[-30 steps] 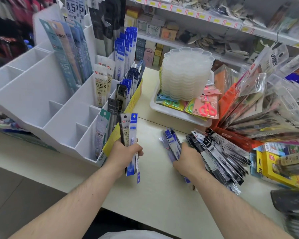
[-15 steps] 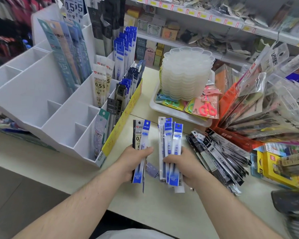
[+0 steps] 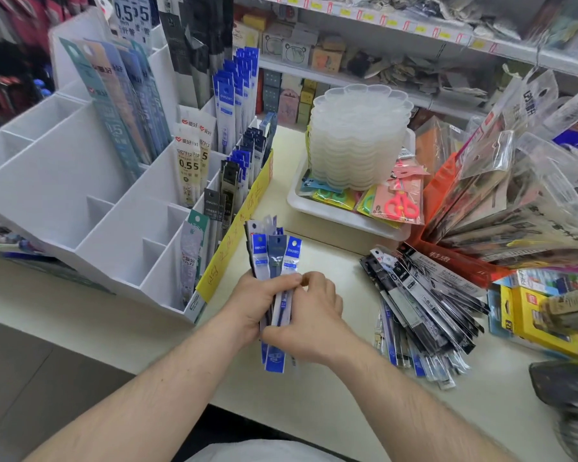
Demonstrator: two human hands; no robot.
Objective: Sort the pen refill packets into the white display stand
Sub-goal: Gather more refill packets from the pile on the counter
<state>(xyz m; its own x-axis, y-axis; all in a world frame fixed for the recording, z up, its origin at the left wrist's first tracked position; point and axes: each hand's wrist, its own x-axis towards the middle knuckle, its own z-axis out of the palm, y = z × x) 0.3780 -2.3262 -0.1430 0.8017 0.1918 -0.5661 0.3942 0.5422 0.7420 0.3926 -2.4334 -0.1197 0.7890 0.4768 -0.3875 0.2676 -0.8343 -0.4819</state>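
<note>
At lower centre of the frame, our left hand and right hand both curl around one bundle of blue-and-black plastic refill packets; half a second ago each held its own bunch. Merged, it seems ready for slotting into the white compartmented display stand at left, while the loose pile of dark packets waits at right.

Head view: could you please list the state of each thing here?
Bundle of blue and white pen refill packets: upright, gripped by both hands.
Left hand: gripping it.
Right hand: gripping it.
White display stand: partly filled.
Loose pile of dark refill packets: lying fanned on counter.
</note>
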